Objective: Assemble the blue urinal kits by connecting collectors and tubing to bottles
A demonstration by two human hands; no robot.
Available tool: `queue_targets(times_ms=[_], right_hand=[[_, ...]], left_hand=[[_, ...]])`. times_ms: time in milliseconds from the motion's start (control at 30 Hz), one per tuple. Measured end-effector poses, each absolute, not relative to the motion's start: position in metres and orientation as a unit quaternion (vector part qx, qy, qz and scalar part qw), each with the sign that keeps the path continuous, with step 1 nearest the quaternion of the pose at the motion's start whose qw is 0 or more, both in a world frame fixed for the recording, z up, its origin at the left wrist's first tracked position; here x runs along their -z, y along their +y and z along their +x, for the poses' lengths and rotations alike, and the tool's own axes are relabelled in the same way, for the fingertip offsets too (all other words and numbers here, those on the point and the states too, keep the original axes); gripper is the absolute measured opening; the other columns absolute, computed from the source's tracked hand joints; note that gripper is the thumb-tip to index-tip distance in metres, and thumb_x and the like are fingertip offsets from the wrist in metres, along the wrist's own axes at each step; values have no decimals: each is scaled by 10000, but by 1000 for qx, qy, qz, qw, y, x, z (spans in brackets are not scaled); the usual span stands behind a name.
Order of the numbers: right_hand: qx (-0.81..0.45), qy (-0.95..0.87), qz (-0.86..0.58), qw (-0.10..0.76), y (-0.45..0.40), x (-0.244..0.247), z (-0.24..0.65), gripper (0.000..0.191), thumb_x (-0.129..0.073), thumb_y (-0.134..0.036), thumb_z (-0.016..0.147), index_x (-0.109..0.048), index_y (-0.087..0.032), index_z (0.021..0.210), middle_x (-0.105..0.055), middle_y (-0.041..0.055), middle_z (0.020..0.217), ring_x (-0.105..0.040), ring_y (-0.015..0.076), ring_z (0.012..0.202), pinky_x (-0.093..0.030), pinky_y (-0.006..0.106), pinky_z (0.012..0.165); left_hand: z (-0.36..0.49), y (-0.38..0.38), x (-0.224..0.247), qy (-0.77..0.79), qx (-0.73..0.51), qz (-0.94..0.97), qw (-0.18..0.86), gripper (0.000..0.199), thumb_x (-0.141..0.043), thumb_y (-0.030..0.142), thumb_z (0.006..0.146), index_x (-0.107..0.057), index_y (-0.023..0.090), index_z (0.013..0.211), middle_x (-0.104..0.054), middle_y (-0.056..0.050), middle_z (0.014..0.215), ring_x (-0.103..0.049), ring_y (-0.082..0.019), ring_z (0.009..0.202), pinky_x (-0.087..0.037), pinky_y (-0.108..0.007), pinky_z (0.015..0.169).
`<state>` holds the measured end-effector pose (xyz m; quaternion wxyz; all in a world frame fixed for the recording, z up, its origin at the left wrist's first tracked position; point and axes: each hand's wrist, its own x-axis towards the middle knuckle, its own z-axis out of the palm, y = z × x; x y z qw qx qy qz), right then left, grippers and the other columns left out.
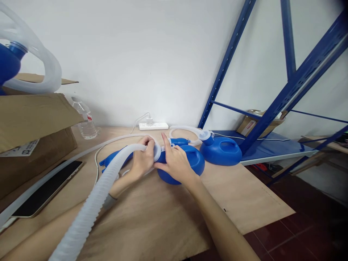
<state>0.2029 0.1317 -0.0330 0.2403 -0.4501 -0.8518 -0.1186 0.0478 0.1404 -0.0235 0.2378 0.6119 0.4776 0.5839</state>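
Observation:
My left hand (143,156) is closed round the end of a translucent corrugated hose (92,203), beside a round white cap (157,150). The cap sits at the neck of a blue jug (195,161) lying on the wooden table. My right hand (176,159) presses against the jug's neck, its index finger pointing up and its thumb near the cap. The hose runs from my left hand down to the lower left edge of the view. Whatever lies under my palms is hidden.
A second blue jug (221,150) with a hose stands to the right. Blue parts (111,159) lie left, near a phone (49,188), an open cardboard box (35,145) and a bottle (85,121). A power strip (153,126) lies by the wall; blue shelving (282,90) rises right.

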Motion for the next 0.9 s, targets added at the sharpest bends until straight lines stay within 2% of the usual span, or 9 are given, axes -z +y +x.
queue_targets(times_ms=[233, 433, 533, 733, 800, 900], right_hand=[[129, -844, -463, 240, 130, 31, 201, 983, -628, -559, 1004, -129, -65, 1692, -753, 78, 795, -707, 293, 801, -527, 413, 852], [133, -841, -471, 231, 130, 32, 200, 1064, -695, -589, 953, -146, -47, 1686, -736, 57, 761, -694, 287, 765, -535, 420, 853], [137, -837, -473, 238, 129, 32, 199, 1038, -662, -593, 972, -131, -64, 1690, -733, 56, 774, -694, 291, 771, -539, 416, 829], [129, -834, -475, 250, 128, 31, 198, 1014, -643, -587, 986, -115, -83, 1691, -741, 59, 800, -709, 302, 804, -533, 411, 825], [119, -833, -477, 254, 128, 30, 198, 1025, -635, -596, 987, -109, -59, 1686, -737, 53, 784, -712, 302, 800, -533, 416, 839], [105, -834, -475, 262, 127, 29, 197, 1011, -605, -592, 1003, -105, -25, 1675, -746, 64, 801, -726, 299, 831, -533, 419, 875]], left_hand=[[49, 142, 23, 473, -607, 603, 212, 277, -429, 327, 906, -360, 264, 645, -450, 2, 642, -472, -208, 677, -402, -372, 697], [46, 144, 24, 466, -617, 611, 166, 278, -441, 293, 932, -383, 265, 661, -484, -5, 696, -498, -219, 729, -412, -386, 762], [44, 146, 26, 466, -618, 617, 144, 293, -456, 285, 947, -388, 267, 663, -490, -7, 694, -511, -233, 742, -415, -390, 764], [41, 147, 28, 470, -612, 623, 126, 332, -447, 357, 1001, -407, 261, 687, -494, -6, 712, -497, -218, 724, -437, -393, 795], [39, 147, 28, 461, -609, 630, 137, 300, -466, 384, 993, -462, 252, 723, -542, -12, 751, -539, -216, 751, -465, -381, 803], [34, 148, 28, 428, -588, 663, 175, 222, -492, 400, 976, -618, 236, 895, -687, -39, 946, -656, -233, 922, -514, -368, 884]])
